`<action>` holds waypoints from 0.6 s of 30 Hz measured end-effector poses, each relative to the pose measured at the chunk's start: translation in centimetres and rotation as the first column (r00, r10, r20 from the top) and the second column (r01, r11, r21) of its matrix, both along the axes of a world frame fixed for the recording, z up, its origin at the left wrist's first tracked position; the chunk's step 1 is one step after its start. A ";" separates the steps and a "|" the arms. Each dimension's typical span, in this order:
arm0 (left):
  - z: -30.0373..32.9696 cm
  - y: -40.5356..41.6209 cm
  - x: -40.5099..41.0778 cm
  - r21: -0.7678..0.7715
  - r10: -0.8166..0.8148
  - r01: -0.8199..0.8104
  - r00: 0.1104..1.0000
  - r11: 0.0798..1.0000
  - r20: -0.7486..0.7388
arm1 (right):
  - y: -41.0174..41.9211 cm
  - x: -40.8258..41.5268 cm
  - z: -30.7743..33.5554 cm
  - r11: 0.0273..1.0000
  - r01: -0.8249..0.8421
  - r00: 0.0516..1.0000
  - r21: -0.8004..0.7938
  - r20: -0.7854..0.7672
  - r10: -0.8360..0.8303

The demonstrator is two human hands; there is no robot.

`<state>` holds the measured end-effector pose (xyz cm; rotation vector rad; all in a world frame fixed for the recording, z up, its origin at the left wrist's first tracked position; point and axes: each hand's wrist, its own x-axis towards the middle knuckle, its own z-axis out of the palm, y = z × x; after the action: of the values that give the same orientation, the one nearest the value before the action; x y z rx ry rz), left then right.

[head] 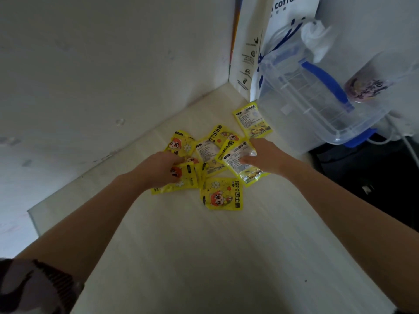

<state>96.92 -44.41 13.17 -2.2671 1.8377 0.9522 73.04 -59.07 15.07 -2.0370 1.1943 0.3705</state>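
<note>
**A:** In the head view, where are the yellow packets (213, 155)?

**B:** They lie in a loose pile on the pale worktop (204, 257), a little above the middle of the view. Some overlap each other.

**A:** What is the left hand (158, 169) doing?

**B:** It rests on the 9 o'clock side of the pile, with its fingers bent down onto a cartoon packet (188, 177). Whether it really grips this packet, I cannot tell.

**A:** And the right hand (265, 156)?

**B:** It is on the 3 o'clock side. Its thumb lies on top of a label-side packet (235, 158) and the other fingers are hidden below, so it pinches this packet, which is a little tilted.

**A:** What else is there?

**B:** A far packet (252, 120) lies apart at 1 o'clock from the pile. A clear box (317, 109) with a blue handle is just beside it, at 3 o'clock. A paper bag (248, 53) stands in the corner at 12 o'clock.
</note>
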 end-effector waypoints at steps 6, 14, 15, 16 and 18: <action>-0.7 0.7 0.4 0.050 -0.072 0.071 0.997 0.996 0.010 | 3.7 0.1 -0.1 0.980 -0.179 0.983 0.092 -0.033 0.183; -2.5 -0.3 -0.7 -0.175 -0.219 0.249 0.960 0.953 0.174 | 6.2 0.9 -2.7 0.920 -0.392 0.917 0.021 -0.073 0.392; -2.8 -0.5 -0.8 -0.169 -0.237 0.270 0.953 0.948 0.191 | 6.3 1.0 -3.0 0.906 -0.422 0.903 -0.018 -0.091 0.419; -3.0 -0.7 -0.9 -0.159 -0.248 0.282 0.947 0.946 0.202 | 6.5 1.1 -3.4 0.892 -0.449 0.890 -0.054 -0.108 0.442; -3.4 -1.1 -0.8 -0.138 -0.259 0.290 0.944 0.947 0.204 | 6.9 1.3 -4.2 0.868 -0.485 0.872 -0.105 -0.139 0.470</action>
<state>96.09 -45.48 9.78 -2.0222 2.1439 0.5465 74.32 -52.15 10.83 -2.4568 0.7735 0.6609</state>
